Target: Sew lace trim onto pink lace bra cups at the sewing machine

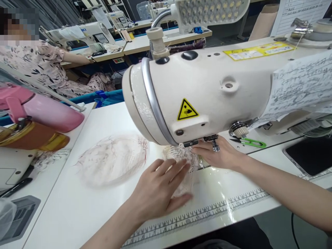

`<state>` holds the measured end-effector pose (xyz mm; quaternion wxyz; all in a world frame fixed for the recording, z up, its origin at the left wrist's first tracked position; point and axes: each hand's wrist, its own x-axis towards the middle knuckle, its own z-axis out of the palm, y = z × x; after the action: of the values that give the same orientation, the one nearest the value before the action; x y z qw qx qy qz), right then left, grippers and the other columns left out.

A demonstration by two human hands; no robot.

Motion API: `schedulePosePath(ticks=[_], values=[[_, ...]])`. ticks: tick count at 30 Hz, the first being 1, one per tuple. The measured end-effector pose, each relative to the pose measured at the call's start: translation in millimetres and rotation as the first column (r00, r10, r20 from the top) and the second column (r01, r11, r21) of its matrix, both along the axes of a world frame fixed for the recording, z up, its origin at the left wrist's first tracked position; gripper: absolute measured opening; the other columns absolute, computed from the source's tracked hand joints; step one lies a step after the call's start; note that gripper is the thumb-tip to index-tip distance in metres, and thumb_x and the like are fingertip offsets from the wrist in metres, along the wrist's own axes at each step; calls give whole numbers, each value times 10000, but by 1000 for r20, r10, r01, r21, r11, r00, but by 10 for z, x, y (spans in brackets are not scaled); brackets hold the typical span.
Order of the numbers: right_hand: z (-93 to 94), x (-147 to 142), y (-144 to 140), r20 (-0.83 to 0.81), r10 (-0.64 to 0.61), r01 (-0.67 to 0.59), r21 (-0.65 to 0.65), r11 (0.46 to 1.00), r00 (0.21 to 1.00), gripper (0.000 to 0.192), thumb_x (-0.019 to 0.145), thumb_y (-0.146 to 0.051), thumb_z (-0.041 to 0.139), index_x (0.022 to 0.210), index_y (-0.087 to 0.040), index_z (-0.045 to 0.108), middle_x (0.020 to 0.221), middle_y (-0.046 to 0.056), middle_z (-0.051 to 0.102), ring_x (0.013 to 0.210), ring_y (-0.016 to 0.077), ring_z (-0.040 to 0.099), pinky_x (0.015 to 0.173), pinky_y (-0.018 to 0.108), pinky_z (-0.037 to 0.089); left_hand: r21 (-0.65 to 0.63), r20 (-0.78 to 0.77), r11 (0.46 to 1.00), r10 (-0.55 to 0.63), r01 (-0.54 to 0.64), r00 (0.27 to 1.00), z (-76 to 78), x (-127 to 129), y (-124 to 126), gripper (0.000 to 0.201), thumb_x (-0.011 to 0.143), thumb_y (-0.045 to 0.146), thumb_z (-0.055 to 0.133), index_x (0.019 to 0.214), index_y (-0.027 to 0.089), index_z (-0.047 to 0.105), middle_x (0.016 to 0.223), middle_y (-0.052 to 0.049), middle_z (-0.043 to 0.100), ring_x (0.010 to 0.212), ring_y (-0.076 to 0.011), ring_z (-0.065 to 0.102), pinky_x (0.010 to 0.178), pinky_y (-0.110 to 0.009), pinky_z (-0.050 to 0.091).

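My left hand (163,186) lies over a piece of pale lace fabric (184,188), its fingers stretched out and the thumb apart. The fabric runs beneath the head of a white sewing machine (207,93). By the presser foot, my right hand (221,152) reaches in from the right with its fingers extended and touching the lace. The machine head and its fittings hide some of those fingertips. Further left, a blurred oval lace piece (114,160) with reddish thread along its edge rests on the white tabletop (64,204).
Green thread snips (252,142) and a dark phone (311,155) lie to the right. A measuring tape strip (197,219) follows the front edge. At left are a pink bottle (52,109) and an amber cup (36,136). A person (46,65) sits beyond, near other sewing machines (90,36).
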<state>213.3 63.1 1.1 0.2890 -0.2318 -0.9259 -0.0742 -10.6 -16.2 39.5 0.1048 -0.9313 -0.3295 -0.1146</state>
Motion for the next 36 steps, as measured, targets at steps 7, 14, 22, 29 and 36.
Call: schedulePosePath(ticks=[7,14,22,29,36], values=[[-42,21,-29,-53,73,-74,-24,997,996,290,739,-50,411,899,-163,625,891,17,684,682,130,581,683,303,389,-52,121,992,118,-113,986,-42,-126,-358,222,907,103,447,1071,153,588,1110,-62,681,945,-159,648,669,-227,511],[-73,24,-30,-18,100,-101,-63,993,995,217,827,-120,458,875,-214,648,897,-7,673,773,123,563,700,286,375,-107,61,973,213,-206,975,181,12,-49,191,894,186,435,1057,158,530,861,-46,676,696,-178,634,546,-275,475],[-55,29,-101,51,18,-19,14,1000,999,253,837,-100,448,900,-230,655,934,-16,673,779,122,555,609,266,388,117,23,983,139,-141,990,-137,181,184,371,731,-68,367,833,175,628,624,16,571,563,-135,518,672,-327,410],[-49,-1,-113,84,29,-35,80,996,996,251,853,-55,453,848,-231,631,804,-38,637,742,101,526,576,250,391,26,57,990,139,-141,989,-259,154,175,475,781,10,363,1177,155,582,1214,-78,627,1131,-221,567,1019,-443,359],[-90,18,-136,70,-23,16,101,995,997,235,836,-40,477,873,-230,612,800,-33,626,674,104,488,544,254,344,-50,-43,988,143,-145,989,-347,118,194,504,831,90,361,1321,102,483,1349,-110,525,1253,-260,487,1035,-476,384]])
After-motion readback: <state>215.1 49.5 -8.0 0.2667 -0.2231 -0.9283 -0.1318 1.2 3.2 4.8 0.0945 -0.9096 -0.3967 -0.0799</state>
